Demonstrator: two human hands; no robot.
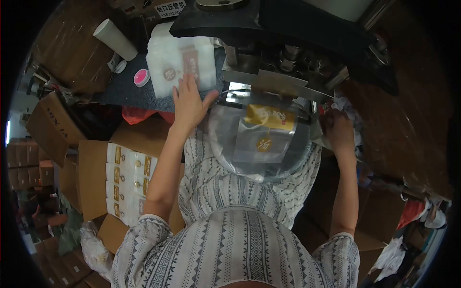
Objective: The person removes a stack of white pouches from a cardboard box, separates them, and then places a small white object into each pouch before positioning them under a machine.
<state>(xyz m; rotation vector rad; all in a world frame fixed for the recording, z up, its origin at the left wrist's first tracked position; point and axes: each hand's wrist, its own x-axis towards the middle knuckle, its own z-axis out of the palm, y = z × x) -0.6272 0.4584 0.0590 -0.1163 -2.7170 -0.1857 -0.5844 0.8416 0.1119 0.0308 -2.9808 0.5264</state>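
Observation:
My left hand (188,103) lies with its fingers spread on the lower edge of a stack of white printed bags (165,53), at the upper left. On the right, my right hand (340,132) is beside the machine, its fingers curled near crumpled plastic scraps (348,108); what it holds, if anything, is hidden. Between my hands, a clear bag with a gold printed label (265,139) rests on a round plastic-covered surface (225,144) over my lap. The bag's top edge is at the metal jaw of a black press machine (283,77).
An open carton (91,177) at the left holds rows of packed white bags (126,185). A white cup (115,39) and a pink round lid (141,77) stand left of the stack. The press overhangs the top centre. A brown wrapped surface (408,110) is at the right.

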